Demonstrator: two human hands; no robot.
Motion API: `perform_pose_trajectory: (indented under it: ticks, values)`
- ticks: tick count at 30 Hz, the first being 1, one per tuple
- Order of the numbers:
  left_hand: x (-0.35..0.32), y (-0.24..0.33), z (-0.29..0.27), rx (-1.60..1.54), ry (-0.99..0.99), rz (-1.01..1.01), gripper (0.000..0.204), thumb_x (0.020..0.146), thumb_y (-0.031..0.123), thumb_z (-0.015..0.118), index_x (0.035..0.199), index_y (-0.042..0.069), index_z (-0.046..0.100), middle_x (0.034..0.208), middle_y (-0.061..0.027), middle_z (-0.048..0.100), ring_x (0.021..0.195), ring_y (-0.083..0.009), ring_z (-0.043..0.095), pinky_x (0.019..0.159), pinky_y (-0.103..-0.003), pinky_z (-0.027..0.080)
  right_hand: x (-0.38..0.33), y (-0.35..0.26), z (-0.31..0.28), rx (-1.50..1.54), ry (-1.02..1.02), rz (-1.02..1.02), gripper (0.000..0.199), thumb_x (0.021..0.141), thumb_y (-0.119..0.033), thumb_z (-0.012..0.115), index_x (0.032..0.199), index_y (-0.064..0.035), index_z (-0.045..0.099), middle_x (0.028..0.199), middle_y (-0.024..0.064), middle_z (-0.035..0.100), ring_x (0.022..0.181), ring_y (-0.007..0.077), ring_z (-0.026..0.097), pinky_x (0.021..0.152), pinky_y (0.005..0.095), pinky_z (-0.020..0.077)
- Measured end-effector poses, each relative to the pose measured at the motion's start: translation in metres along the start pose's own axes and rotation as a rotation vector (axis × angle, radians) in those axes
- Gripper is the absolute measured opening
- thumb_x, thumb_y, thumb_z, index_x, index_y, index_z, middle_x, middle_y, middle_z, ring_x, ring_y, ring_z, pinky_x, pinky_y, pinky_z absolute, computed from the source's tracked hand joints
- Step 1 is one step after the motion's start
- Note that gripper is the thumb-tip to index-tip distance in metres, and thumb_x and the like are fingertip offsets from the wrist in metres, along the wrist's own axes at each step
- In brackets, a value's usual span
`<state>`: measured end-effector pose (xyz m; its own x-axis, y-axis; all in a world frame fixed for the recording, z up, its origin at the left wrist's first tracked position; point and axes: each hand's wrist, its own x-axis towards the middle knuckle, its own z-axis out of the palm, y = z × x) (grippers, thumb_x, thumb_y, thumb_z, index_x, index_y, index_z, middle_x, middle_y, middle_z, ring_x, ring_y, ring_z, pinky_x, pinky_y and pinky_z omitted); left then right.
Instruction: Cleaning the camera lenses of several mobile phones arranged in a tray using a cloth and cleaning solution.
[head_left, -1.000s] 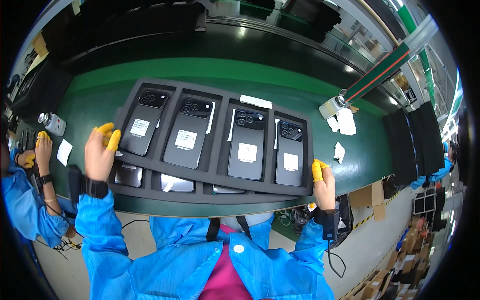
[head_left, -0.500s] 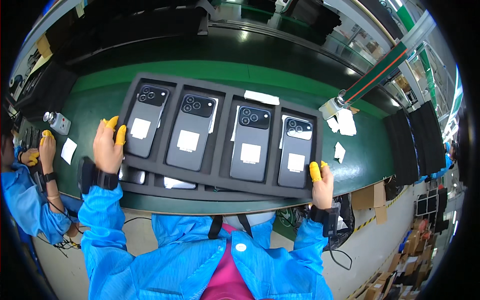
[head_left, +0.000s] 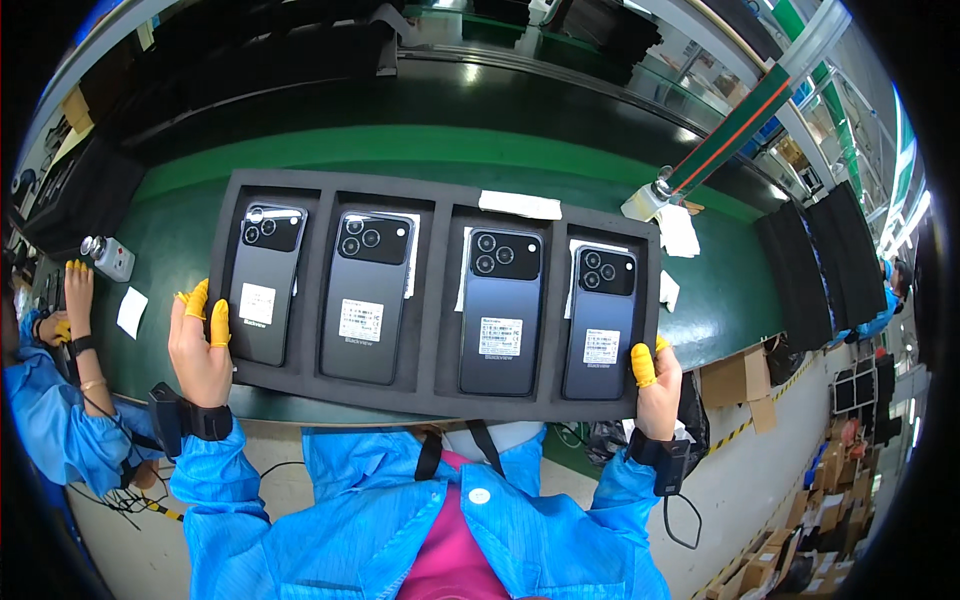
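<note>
A dark grey foam tray is held up over the near edge of the workbench. Several dark phones lie in its compartments, backs up, each with a camera block at the top and a white label lower down. White paper shows beside some of the phones. My left hand is closed on the tray's left end, yellow covers on its thumb and a finger. At the opposite end my right hand grips the tray's lower right corner, also with yellow finger covers.
A white slip sits at the tray's far edge. On the green bench are dispenser bottles and papers. A co-worker's hand is at the left. Black foam stacks stand right; a cardboard box is below.
Both hands have brought the foam tray nearer and levelled its slant somewhat. Its left end came down and left. The lower tray that showed beneath it is now hidden.
</note>
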<state>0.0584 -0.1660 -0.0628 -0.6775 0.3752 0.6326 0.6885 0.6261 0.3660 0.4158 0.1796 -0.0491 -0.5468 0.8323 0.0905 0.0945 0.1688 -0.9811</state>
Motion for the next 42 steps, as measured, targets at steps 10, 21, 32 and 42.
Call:
perform_pose_trajectory:
  ticks: [10, 21, 32, 42]
  values:
    - [-0.002, 0.013, -0.005, -0.008, 0.029, 0.014, 0.027, 0.086, 0.004, 0.065, 0.112, -0.007, 0.062, 0.105, -0.0245, 0.061, 0.092, -0.0401, 0.061, 0.081, -0.040, 0.049, -0.005, 0.008, -0.006, 0.013, 0.015, -0.003, 0.036, 0.096, -0.019, 0.061, 0.122, 0.0046, 0.053, 0.107, 0.0053, 0.061, 0.095, 0.0113, 0.055, 0.085, 0.0240, 0.0438]
    - [0.001, 0.047, 0.006, -0.024, 0.031, 0.120, 0.033, 0.082, 0.004, 0.069, 0.113, -0.007, 0.061, 0.103, -0.0238, 0.058, 0.090, -0.0411, 0.060, 0.078, -0.041, 0.049, -0.026, 0.034, -0.046, 0.124, 0.021, 0.006, 0.041, 0.098, -0.025, 0.056, 0.129, 0.0013, 0.049, 0.114, 0.0050, 0.058, 0.101, 0.0130, 0.054, 0.090, 0.0249, 0.0412]
    - [0.003, 0.100, 0.032, -0.130, -0.052, 0.251, 0.035, 0.080, 0.004, 0.071, 0.111, -0.009, 0.062, 0.103, -0.0249, 0.056, 0.086, -0.0414, 0.059, 0.071, -0.042, 0.050, -0.082, 0.068, -0.100, 0.274, 0.285, 0.081, 0.049, 0.099, -0.024, 0.051, 0.140, -0.0014, 0.040, 0.125, 0.0091, 0.054, 0.110, 0.0197, 0.058, 0.094, 0.0320, 0.0479]
    - [0.001, 0.179, 0.086, -0.254, -0.266, 0.454, 0.027, 0.079, 0.010, 0.069, 0.100, -0.006, 0.063, 0.096, -0.0239, 0.056, 0.081, -0.0422, 0.057, 0.070, -0.047, 0.048, -0.179, 0.059, -0.143, 0.506, 0.348, 0.073, 0.059, 0.091, -0.020, 0.064, 0.138, 0.0036, 0.038, 0.127, 0.0146, 0.055, 0.110, 0.0237, 0.059, 0.096, 0.0343, 0.0472]
